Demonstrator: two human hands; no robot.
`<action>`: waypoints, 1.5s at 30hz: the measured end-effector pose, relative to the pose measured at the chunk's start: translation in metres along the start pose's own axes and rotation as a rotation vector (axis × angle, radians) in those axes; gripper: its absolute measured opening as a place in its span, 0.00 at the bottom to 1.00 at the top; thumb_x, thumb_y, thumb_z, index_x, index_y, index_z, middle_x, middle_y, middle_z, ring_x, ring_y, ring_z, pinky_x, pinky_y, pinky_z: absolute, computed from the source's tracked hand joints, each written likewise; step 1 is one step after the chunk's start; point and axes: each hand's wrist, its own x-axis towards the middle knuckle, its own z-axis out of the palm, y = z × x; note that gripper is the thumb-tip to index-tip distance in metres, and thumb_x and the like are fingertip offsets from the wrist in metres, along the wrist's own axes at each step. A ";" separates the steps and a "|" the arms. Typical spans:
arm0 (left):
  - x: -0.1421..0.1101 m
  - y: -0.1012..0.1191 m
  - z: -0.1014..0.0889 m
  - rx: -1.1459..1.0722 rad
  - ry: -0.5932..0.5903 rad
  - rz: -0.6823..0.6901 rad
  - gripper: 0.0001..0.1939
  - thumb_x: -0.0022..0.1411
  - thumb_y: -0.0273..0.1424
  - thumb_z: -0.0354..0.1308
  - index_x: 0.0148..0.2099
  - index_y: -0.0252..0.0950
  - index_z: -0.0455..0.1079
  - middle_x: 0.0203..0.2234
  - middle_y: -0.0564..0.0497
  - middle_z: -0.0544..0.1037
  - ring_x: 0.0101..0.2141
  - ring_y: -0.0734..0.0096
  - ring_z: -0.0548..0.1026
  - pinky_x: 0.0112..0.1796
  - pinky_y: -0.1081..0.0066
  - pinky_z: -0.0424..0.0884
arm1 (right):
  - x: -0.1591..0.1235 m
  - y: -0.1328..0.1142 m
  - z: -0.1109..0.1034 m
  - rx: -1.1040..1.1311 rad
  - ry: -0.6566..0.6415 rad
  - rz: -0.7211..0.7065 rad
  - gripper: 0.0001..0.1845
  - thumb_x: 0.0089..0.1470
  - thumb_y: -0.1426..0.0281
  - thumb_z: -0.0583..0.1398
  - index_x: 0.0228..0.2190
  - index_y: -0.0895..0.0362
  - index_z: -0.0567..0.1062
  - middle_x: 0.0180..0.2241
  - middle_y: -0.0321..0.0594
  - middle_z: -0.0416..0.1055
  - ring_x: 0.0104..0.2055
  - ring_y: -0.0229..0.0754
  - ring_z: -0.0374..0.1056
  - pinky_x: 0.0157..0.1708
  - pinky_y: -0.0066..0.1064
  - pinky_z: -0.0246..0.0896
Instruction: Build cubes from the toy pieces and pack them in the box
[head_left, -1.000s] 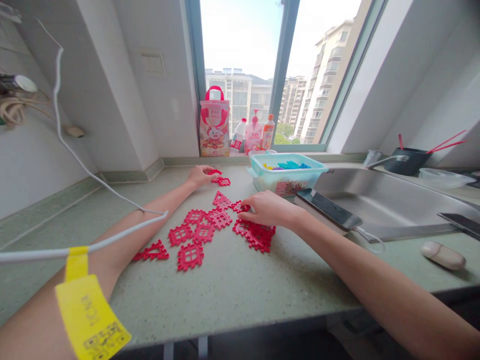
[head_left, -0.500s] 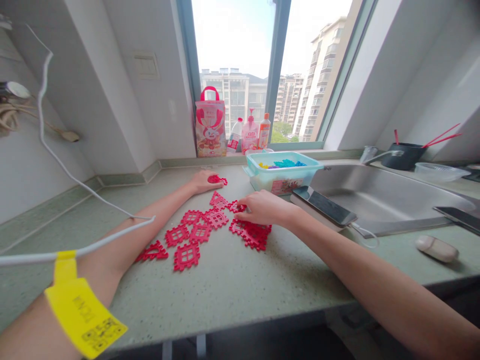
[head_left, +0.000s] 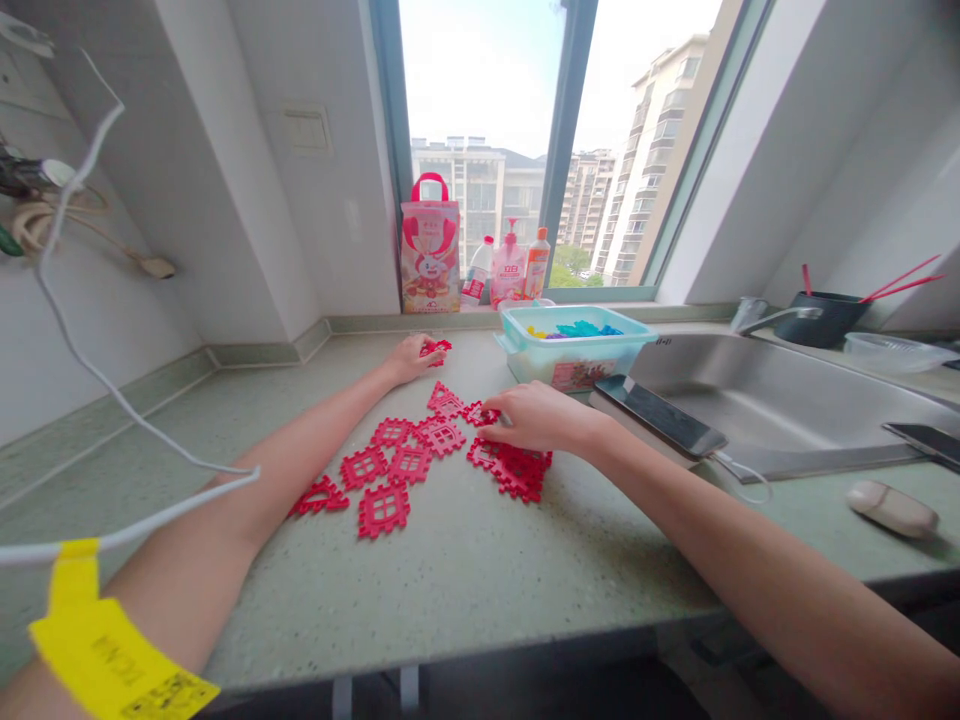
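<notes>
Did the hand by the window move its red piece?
Yes. The left hand drew its red piece away from the teal box, and the loose piece beside it is gone.

Matt speckled stone-look worktop [head_left: 465,570]; red plastic lattice tiles [head_left: 384,508], slightly glossy; brushed steel sink [head_left: 780,400]; translucent plastic tub [head_left: 574,360]; glossy phone [head_left: 660,415].
</notes>
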 end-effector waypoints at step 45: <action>-0.176 0.002 -0.119 0.284 -0.191 0.030 0.16 0.61 0.45 0.55 0.42 0.38 0.70 0.39 0.45 0.77 0.42 0.55 0.75 0.46 0.61 0.69 | 0.013 0.015 0.021 0.200 0.147 0.032 0.22 0.67 0.50 0.57 0.40 0.50 0.85 0.41 0.42 0.84 0.42 0.49 0.79 0.41 0.32 0.66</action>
